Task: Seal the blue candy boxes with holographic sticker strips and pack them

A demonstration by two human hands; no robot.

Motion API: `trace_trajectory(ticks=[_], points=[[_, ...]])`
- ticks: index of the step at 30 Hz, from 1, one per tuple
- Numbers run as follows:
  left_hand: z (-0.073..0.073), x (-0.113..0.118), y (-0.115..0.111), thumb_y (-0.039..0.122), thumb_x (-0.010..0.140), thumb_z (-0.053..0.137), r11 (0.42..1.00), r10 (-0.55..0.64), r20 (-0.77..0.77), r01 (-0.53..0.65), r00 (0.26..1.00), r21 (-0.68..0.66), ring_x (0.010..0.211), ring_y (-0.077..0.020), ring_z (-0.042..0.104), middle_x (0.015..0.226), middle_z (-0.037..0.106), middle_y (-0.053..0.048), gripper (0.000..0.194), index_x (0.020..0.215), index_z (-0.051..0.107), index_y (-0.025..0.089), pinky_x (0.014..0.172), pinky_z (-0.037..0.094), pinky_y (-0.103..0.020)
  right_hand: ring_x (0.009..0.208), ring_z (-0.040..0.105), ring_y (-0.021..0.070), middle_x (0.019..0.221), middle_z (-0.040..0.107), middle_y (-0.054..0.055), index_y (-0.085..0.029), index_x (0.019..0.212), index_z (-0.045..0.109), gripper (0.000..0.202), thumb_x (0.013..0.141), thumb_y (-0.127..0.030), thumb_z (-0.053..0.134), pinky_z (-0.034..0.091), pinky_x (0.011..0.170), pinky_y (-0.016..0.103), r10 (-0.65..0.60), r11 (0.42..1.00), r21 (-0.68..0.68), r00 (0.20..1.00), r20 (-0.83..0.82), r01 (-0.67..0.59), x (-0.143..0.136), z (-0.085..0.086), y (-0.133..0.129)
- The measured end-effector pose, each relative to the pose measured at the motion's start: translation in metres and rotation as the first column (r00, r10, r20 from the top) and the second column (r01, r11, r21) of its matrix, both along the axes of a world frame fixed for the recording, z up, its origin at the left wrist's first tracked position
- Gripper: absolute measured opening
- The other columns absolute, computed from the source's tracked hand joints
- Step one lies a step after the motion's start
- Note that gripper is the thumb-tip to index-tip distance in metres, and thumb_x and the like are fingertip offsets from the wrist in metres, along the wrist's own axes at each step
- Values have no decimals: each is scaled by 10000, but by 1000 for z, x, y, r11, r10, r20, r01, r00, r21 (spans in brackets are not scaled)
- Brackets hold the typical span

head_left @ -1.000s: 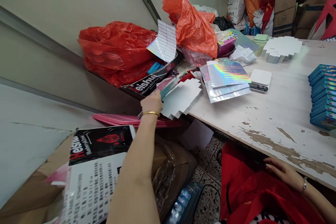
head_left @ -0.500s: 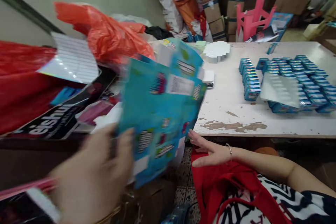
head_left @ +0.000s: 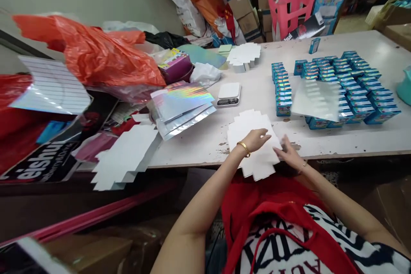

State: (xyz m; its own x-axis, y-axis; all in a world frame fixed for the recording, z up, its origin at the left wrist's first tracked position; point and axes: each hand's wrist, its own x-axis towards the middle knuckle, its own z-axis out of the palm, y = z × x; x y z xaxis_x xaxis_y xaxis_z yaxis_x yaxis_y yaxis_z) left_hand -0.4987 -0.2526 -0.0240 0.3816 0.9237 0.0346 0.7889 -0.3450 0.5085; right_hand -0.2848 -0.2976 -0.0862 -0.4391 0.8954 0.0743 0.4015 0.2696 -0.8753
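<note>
A flat die-cut cardboard box blank [head_left: 248, 122] lies white side up near the table's front edge. Above its middle, my left hand [head_left: 257, 140] has its fingers loosely stretched, holding nothing that I can see; contact with the card is unclear. My right hand [head_left: 290, 154] is at the blank's right edge with thumb and fingers apart, slightly blurred. To my left, a stack of white box blanks [head_left: 128, 152] juts over the front edge. Rows of small blue boxes [head_left: 349, 94] stand on the right, with a translucent sheet [head_left: 316, 99] resting on some.
A small white scale [head_left: 229, 94] sits behind the blank, beside shiny silver sheets [head_left: 183, 107]. More white blanks [head_left: 244, 53] lie farther back. An orange plastic bag [head_left: 109, 53] and a purple box [head_left: 176, 66] crowd the left. A pink stool [head_left: 290, 8] is beyond the table.
The blue printed card moved from my left hand's grip at the left to the table before me, where a blank lies white side up. My left hand has released its hold; my right hand moved forward.
</note>
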Motion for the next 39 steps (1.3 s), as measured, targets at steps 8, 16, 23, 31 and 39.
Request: trace_trajectory(ticks=[8,16,23,31,39], points=[[-55,-28,-94,616,886,572,987,-71,-161,93,984,133,1417,-354,440,1437,551,-203,670,1366,550,149,1138,409,-556,1550,56,361,1639,260,152,-192,1543,351,937,814,-722,607,117,1226,634,177,900,308,906,386,-307,76,-15,6],[-107,1,-150,474,916,606,981,6,-105,14,995,196,1425,-330,436,1456,535,-205,558,1374,528,167,1107,484,-511,1507,244,376,1612,312,174,-176,1528,385,864,842,-629,650,174,1207,631,368,783,241,739,565,-574,57,-42,27],[-110,-30,-140,418,943,579,984,-70,-7,70,998,166,1432,-291,432,1471,520,-196,485,1353,548,162,1126,479,-472,1466,330,374,1584,381,152,-207,1474,473,809,841,-693,605,241,1187,621,359,764,301,764,536,-571,60,-42,30],[-100,-37,-134,400,950,565,984,-69,139,44,988,172,1308,-237,579,1358,627,-159,429,1307,600,164,1102,502,-405,1376,452,348,1464,538,158,-158,1271,660,608,948,-633,462,381,1113,560,323,787,332,806,496,-519,51,-34,30],[-104,-28,-126,315,984,468,978,59,193,-95,979,184,1198,-220,651,1119,748,-89,288,1084,717,211,1020,546,-422,1206,566,306,1300,652,148,-180,1165,715,560,960,-623,442,441,1025,520,254,831,367,871,420,-419,40,-32,30]])
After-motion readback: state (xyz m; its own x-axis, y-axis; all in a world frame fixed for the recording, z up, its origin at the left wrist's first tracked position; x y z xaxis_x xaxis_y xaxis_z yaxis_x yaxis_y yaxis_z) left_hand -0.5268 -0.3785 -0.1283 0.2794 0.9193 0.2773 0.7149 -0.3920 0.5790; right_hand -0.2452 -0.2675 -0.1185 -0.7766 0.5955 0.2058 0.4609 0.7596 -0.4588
